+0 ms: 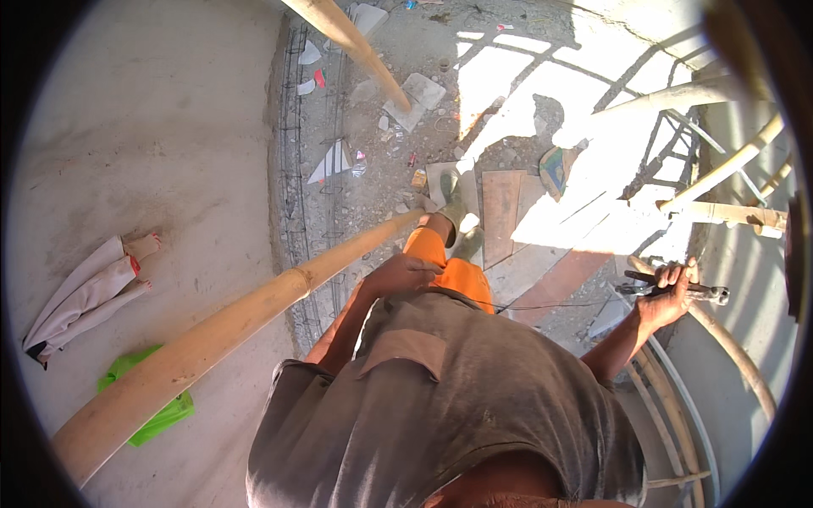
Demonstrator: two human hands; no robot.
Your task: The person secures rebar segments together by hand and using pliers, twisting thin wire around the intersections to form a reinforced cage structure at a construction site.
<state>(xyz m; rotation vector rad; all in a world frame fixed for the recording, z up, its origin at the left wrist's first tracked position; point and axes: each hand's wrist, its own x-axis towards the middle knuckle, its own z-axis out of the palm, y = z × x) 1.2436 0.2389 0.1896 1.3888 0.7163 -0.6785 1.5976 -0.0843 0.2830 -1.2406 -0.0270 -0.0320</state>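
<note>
Orange shorts [466,282] show beside the half-open, empty left hand [406,273], while the outstretched right hand [669,294] clenches metal tools [710,294].

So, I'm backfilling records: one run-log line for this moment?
Right hand: gripping plier-like metal tool | Left hand: near orange shorts | Left side: slanting bamboo pole

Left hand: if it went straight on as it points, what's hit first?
The left hand would likely meet the person's orange shorts, just ahead in the picture; whether it already touches them is unclear from this view.
</note>
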